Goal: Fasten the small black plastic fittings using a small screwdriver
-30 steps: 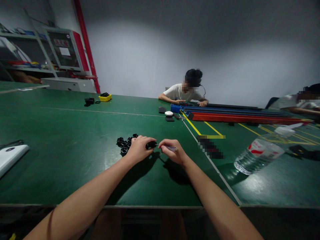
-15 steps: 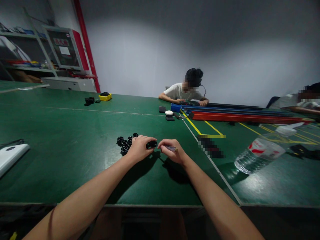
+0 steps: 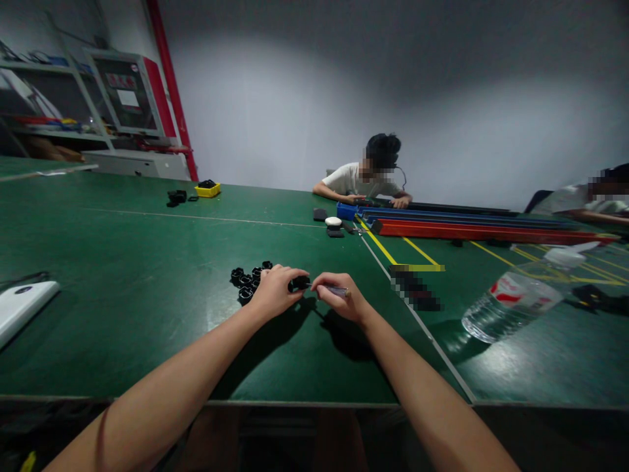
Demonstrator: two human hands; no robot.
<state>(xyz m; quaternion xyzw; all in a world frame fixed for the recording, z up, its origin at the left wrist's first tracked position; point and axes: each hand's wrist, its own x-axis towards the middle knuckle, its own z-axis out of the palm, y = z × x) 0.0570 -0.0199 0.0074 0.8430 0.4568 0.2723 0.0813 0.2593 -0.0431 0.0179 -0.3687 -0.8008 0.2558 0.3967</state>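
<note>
Closed around a small black ring-like part, my left hand holds it just above the table between thumb and fingers. My right hand grips a slim pen-like tool, its thin tip pointing left and meeting the black part's right side. Whether the tip is inside the part or only against it, I cannot tell. Several similar black parts lie in a cluster behind and left of my left hand, which partly hides them.
A tilted water bottle stands on the green table at right. Far back are a yellow bin, black pieces and long red rails. A white device lies left. A person works opposite, another at far right.
</note>
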